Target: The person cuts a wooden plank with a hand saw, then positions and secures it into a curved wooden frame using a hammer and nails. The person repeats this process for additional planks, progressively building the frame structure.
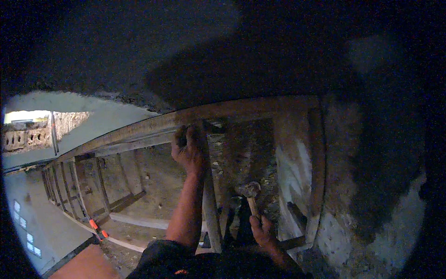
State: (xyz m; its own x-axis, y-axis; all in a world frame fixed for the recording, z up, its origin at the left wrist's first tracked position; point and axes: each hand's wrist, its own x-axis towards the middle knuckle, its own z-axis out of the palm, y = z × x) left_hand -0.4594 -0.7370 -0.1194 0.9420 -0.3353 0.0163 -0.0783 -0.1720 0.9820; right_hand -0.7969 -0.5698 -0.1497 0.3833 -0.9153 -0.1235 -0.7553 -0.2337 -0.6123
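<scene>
My left hand (188,148) is raised in front of me, its fingers closed around the upper end of a wooden stud (212,214). The stud's top meets the long top rail (125,135) of a timber frame, and its lower end runs down toward my body. Lower and to the right, my right hand (263,229) grips a hammer (251,189) by its wooden handle. The hammer's head points up and stands apart from the stud. Dim light hides where the stud touches the rail.
More uprights (102,186) of the frame stretch away to the left. A pale board (292,172) stands inside its right end, beside a rough wall (344,186). Two orange-handled tools (97,229) are at the frame's lower left edge. Rubble and dirt (158,181) cover the ground.
</scene>
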